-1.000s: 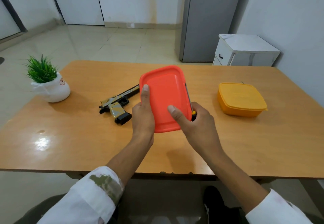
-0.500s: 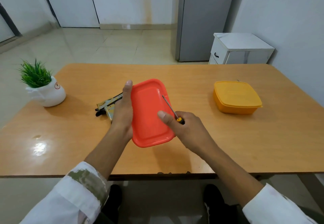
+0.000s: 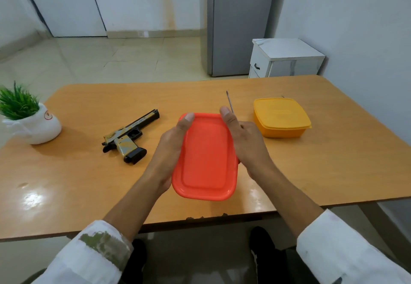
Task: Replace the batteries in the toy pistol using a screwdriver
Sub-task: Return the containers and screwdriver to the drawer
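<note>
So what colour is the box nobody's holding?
The unheld box is yellow-orange, lid and base alike; the head view shows it.

**Tabletop inventory, head view**

Red plastic container [image 3: 205, 157]: gripped above the wooden table [image 3: 77, 186] near its front edge, between left hand [image 3: 170, 150] and right hand [image 3: 248, 148], thumbs on the far rim. Screwdriver [image 3: 229, 102]: pinched in right hand, shaft pointing up. Toy pistol [image 3: 130, 136]: flat, left of container, apart. Yellow lidded box [image 3: 281, 117]: right. Potted plant [image 3: 31, 117]: far left.
</note>
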